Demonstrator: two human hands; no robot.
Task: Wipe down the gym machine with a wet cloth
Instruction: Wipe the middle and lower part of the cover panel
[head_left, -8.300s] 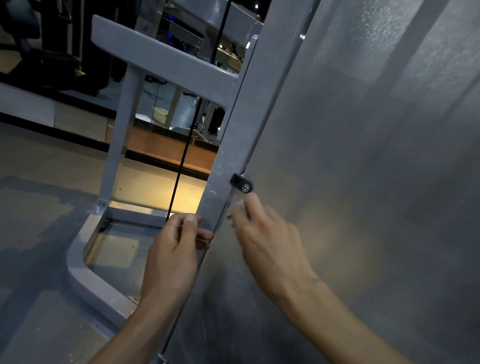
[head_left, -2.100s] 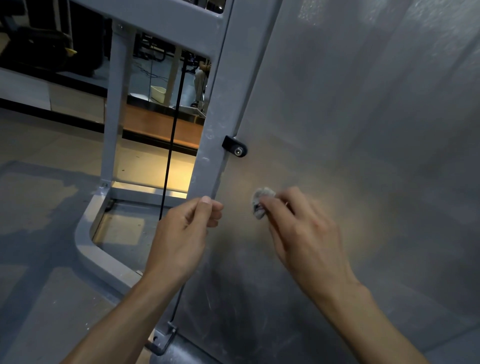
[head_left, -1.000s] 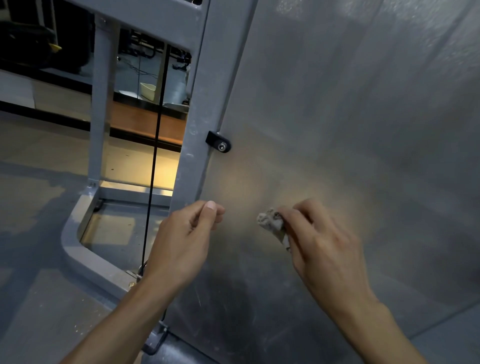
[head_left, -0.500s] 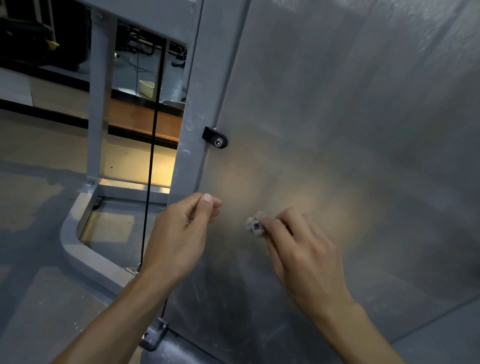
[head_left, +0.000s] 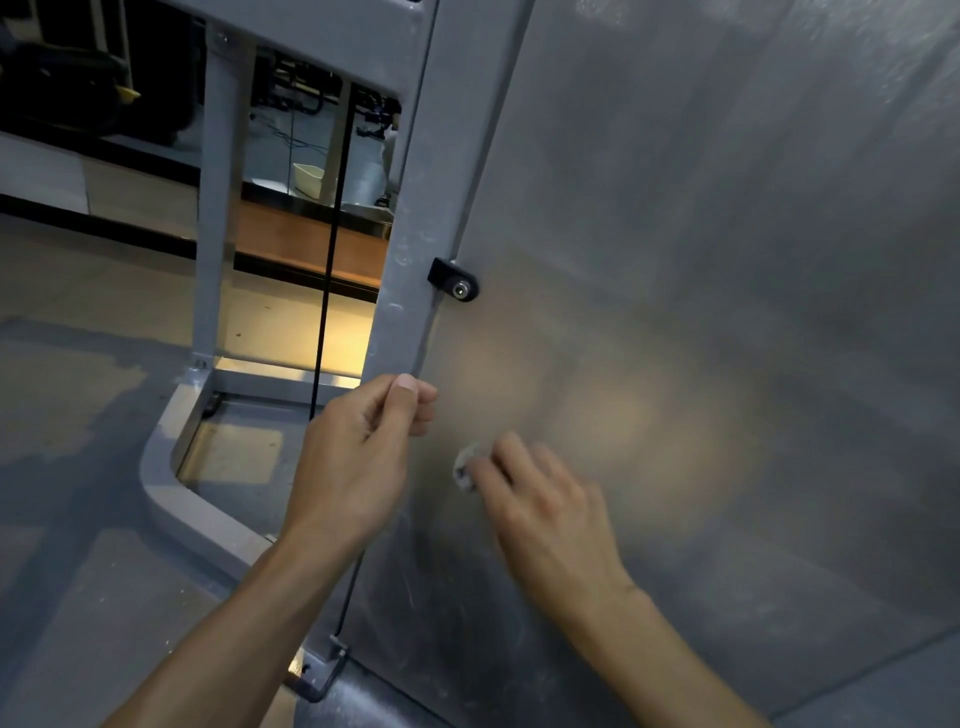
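Observation:
The gym machine's big grey metal side panel (head_left: 675, 260) fills the right half of the view, joined to a grey upright post (head_left: 410, 218). My right hand (head_left: 545, 509) pinches a small wadded grey-white cloth (head_left: 465, 472) in its fingertips and presses it on the panel, below a black bolt bracket (head_left: 453, 280). The hand is motion-blurred. My left hand (head_left: 358, 457) sits just left of it with fingers and thumb curled at the lower part of the post.
A black cable (head_left: 327, 260) runs down through the open frame left of the post to a fitting (head_left: 319, 670) at the base. The grey base rail (head_left: 171, 457) curves over the concrete floor. A wooden counter with a white tub (head_left: 309, 179) stands behind.
My right hand has slid the cloth leftward and slightly down across the panel, closer to my left hand. My left hand has stayed at the post.

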